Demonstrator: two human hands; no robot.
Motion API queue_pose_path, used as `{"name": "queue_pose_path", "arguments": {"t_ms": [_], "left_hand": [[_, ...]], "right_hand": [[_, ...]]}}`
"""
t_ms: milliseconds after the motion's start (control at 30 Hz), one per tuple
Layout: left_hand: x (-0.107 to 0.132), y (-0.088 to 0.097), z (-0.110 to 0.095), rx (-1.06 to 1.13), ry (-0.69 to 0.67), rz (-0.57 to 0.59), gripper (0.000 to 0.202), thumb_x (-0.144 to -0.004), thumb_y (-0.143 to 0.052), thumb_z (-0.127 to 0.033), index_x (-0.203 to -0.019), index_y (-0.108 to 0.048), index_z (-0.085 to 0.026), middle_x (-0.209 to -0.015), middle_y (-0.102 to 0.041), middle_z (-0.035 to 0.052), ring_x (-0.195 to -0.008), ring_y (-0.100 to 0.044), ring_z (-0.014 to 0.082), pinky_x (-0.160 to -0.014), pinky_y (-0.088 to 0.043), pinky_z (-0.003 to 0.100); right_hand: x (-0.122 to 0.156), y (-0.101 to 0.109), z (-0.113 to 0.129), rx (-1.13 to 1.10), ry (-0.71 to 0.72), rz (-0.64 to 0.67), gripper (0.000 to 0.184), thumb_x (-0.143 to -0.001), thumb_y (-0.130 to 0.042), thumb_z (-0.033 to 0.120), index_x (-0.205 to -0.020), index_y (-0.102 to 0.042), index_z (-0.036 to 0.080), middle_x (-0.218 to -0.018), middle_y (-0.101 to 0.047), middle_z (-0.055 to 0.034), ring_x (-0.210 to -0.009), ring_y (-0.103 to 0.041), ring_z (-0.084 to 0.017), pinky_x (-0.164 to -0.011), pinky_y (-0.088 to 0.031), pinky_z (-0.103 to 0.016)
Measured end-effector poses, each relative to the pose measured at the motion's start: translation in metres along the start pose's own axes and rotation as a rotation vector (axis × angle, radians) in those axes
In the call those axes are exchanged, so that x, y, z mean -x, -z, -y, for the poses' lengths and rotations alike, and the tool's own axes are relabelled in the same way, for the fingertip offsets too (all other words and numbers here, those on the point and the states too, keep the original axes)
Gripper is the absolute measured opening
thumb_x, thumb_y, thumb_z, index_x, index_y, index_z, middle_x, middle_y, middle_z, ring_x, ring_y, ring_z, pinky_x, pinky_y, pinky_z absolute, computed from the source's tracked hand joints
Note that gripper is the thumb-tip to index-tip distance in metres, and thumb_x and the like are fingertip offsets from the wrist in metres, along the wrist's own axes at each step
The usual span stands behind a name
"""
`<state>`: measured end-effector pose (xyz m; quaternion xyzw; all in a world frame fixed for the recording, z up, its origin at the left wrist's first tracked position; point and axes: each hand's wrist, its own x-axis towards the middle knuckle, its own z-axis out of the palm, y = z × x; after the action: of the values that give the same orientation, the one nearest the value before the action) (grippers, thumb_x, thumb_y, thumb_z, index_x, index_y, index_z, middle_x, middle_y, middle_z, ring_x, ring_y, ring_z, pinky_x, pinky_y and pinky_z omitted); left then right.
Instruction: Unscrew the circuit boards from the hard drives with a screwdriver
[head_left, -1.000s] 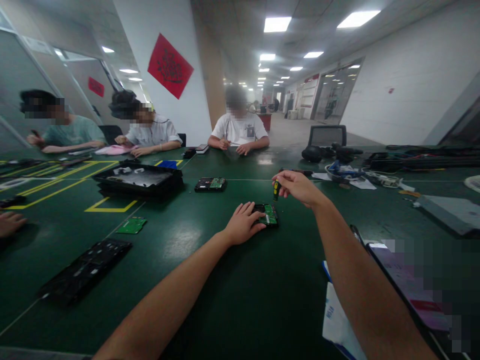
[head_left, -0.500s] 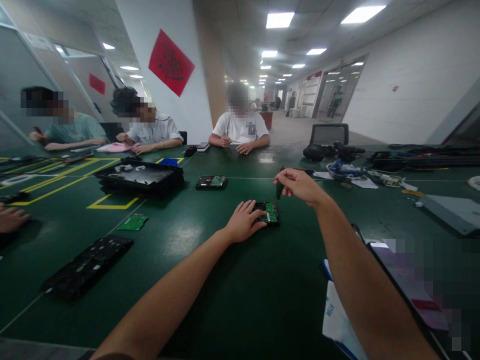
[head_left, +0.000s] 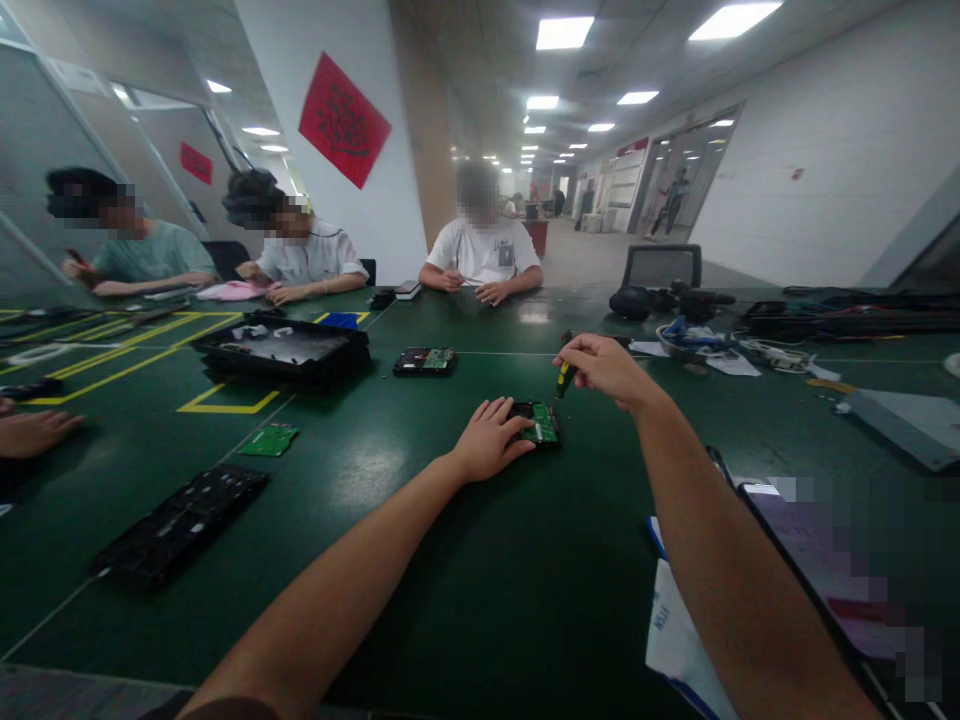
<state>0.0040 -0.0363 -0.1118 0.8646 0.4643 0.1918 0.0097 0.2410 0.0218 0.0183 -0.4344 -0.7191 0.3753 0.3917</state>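
Note:
A small black device with a green circuit board point(head_left: 541, 424) lies on the green table point(head_left: 465, 580) in front of me. My left hand point(head_left: 489, 438) rests flat on its left side, fingers stretched out over it. My right hand point(head_left: 606, 368) hovers just above and to the right, fingers pinched around a small yellow and black screwdriver point(head_left: 563, 378) that points down toward the board.
A second black device point(head_left: 425, 361) lies further back. A black tray point(head_left: 283, 350) stands at the left, a loose green board point(head_left: 268, 439) and a black frame point(head_left: 180, 525) nearer. Three people sit across the table. Papers point(head_left: 679, 640) lie by my right arm; another person's hand point(head_left: 34, 432) at far left.
My right hand has shifted slightly with the screwdriver, which now tilts toward the board. My left hand has stayed on the device.

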Motion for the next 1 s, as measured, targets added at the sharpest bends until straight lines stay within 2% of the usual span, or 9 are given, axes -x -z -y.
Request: {"name": "queue_pose_path", "arguments": {"t_ms": [100,267,367,533,633,733,867,1000], "left_hand": [[-0.0001,0.0003,-0.0005,-0.008,0.005,0.002,0.050,-0.100,-0.046,-0.062,-0.138,-0.059,-0.031,-0.162,-0.039,0.0104,-0.154,-0.028,0.0313,-0.123,-0.024,0.058],[0.0001,0.0011,-0.0014,-0.001,0.005,0.002,0.050,-0.100,-0.047,-0.061,-0.138,-0.059,-0.032,-0.163,-0.038,0.0101,-0.154,-0.028,0.0317,-0.123,-0.024,0.058],[0.0001,0.0014,-0.0015,-0.002,0.006,0.000,0.050,-0.100,-0.047,-0.061,-0.139,-0.059,-0.031,-0.163,-0.038,0.0104,-0.154,-0.028,0.0317,-0.124,-0.024,0.057],[-0.0002,0.0015,-0.0013,-0.003,0.008,0.008,0.050,-0.100,-0.047,-0.061,-0.139,-0.059,-0.031,-0.163,-0.038,0.0109,-0.154,-0.028,0.0317,-0.124,-0.023,0.057],[-0.0003,0.0018,-0.0013,0.002,0.010,0.013,0.050,-0.100,-0.048,-0.061,-0.138,-0.058,-0.031,-0.163,-0.038,0.0099,-0.154,-0.027,0.0318,-0.124,-0.023,0.058],[-0.0004,0.0019,-0.0014,-0.003,0.008,0.014,0.050,-0.100,-0.047,-0.061,-0.139,-0.058,-0.031,-0.163,-0.038,0.0108,-0.154,-0.027,0.0321,-0.124,-0.024,0.058],[-0.0004,0.0013,-0.0013,-0.007,0.011,0.012,0.051,-0.100,-0.046,-0.062,-0.138,-0.059,-0.031,-0.163,-0.037,0.0116,-0.154,-0.027,0.0324,-0.124,-0.023,0.057],[-0.0001,0.0010,-0.0011,-0.006,0.008,0.008,0.051,-0.100,-0.047,-0.062,-0.138,-0.059,-0.031,-0.163,-0.037,0.0111,-0.154,-0.028,0.0321,-0.124,-0.023,0.057]], "right_hand": [[-0.0012,-0.0013,-0.0022,-0.044,0.013,0.032,0.016,-0.095,-0.064,0.034,-0.090,-0.065,0.018,-0.099,-0.075,-0.0087,-0.053,-0.056,-0.008,-0.044,-0.039,-0.022],[-0.0041,-0.0030,-0.0065,-0.104,-0.017,0.038,0.019,-0.099,-0.059,0.036,-0.102,-0.067,0.019,-0.077,-0.069,-0.0050,-0.059,-0.063,-0.013,-0.051,-0.049,-0.025],[-0.0048,-0.0017,-0.0081,-0.055,0.014,0.040,0.019,-0.096,-0.062,0.035,-0.103,-0.069,0.019,-0.071,-0.065,-0.0024,-0.056,-0.059,-0.012,-0.048,-0.044,-0.023],[-0.0050,0.0010,-0.0093,0.040,0.003,-0.049,0.015,-0.090,-0.068,0.032,-0.086,-0.067,0.017,-0.067,-0.064,-0.0029,-0.053,-0.054,-0.011,-0.045,-0.039,-0.023],[-0.0041,0.0008,-0.0078,0.032,0.009,-0.037,0.012,-0.090,-0.066,0.030,-0.088,-0.066,0.018,-0.082,-0.072,-0.0069,-0.050,-0.055,-0.010,-0.041,-0.036,-0.023],[-0.0036,-0.0007,-0.0068,-0.030,0.034,0.019,0.016,-0.094,-0.064,0.033,-0.090,-0.066,0.018,-0.094,-0.074,-0.0087,-0.052,-0.057,-0.009,-0.043,-0.041,-0.023],[-0.0039,-0.0018,-0.0075,-0.108,0.003,0.050,0.019,-0.097,-0.060,0.033,-0.097,-0.069,0.017,-0.083,-0.071,-0.0082,-0.061,-0.064,-0.014,-0.053,-0.051,-0.026],[-0.0028,-0.0006,-0.0054,-0.033,0.023,0.047,0.022,-0.096,-0.062,0.036,-0.101,-0.071,0.018,-0.072,-0.067,-0.0042,-0.057,-0.057,-0.012,-0.048,-0.042,-0.023]]}}
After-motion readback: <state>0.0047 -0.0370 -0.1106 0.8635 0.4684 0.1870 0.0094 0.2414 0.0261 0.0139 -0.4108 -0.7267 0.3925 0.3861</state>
